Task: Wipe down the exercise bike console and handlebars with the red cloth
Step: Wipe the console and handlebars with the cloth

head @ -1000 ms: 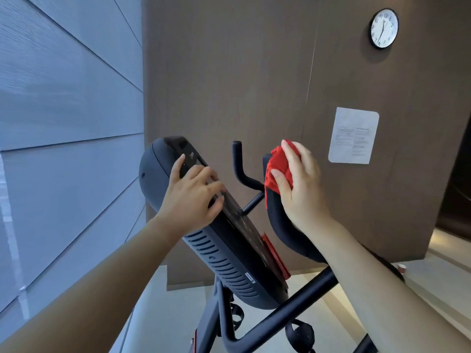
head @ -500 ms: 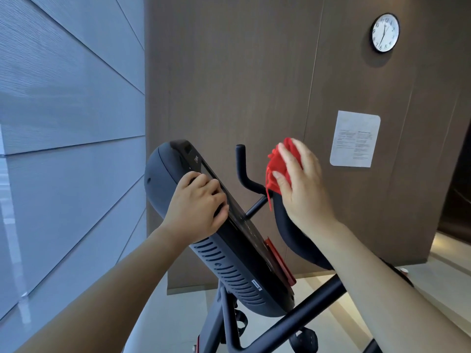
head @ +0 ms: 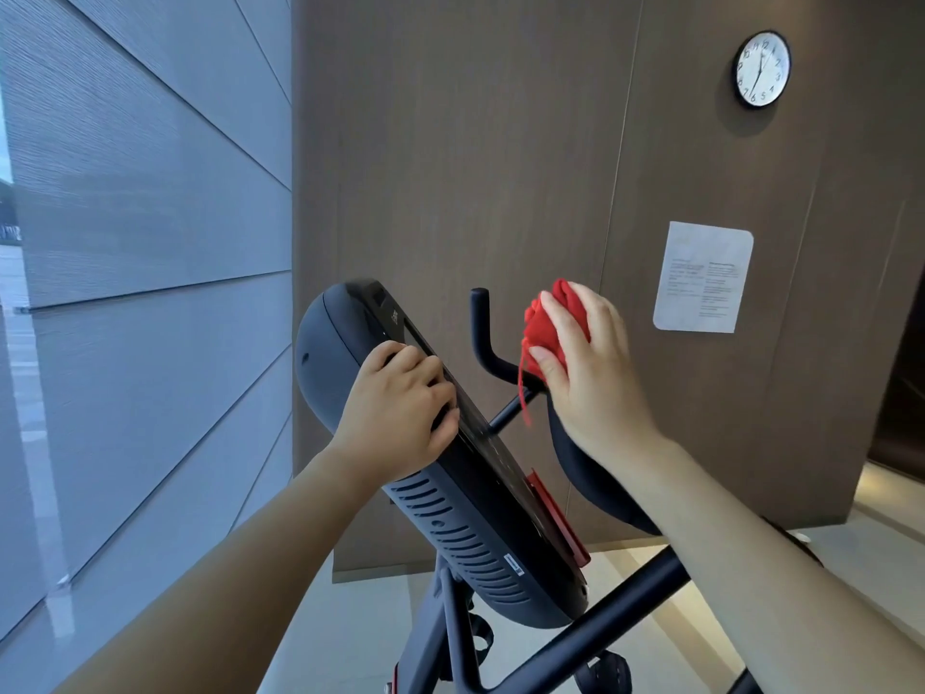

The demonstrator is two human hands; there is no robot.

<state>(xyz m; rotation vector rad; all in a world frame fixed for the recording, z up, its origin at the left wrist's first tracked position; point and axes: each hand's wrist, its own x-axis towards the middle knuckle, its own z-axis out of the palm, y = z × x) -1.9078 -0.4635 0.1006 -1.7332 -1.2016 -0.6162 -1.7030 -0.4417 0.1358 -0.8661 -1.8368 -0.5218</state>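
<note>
The red cloth [head: 548, 325] is bunched into a tight wad in my right hand [head: 595, 373], thumb below and fingers curled over its top, at the upper end of the padded handlebar [head: 590, 478]. A loose thread [head: 523, 393] hangs from it, down across the thin horn bar [head: 480, 333]. A second ago the cloth lay flatter, draped over the top of that pad with black padding showing beside it. Now it sits balled up in the fist and I see no padding beside it, only below my wrist. I cannot tell whether it still touches the pad, because the hand hides the contact.

My left hand [head: 400, 408] has changed too. Its fingers were spread with the forefinger stretched along the console [head: 480, 533]. Now all of them are curled close over the console's upper left edge, gripping it.

I judge that the stroke up this handlebar has reached the top end, so that part is probably done or nearly so. The console face under my left fingers and the horn bar show no cloth on them at this moment, so I would count them as still to wipe. A wadded cloth wipes a narrow strip, and the dangling thread could catch on the horn bar.
</note>
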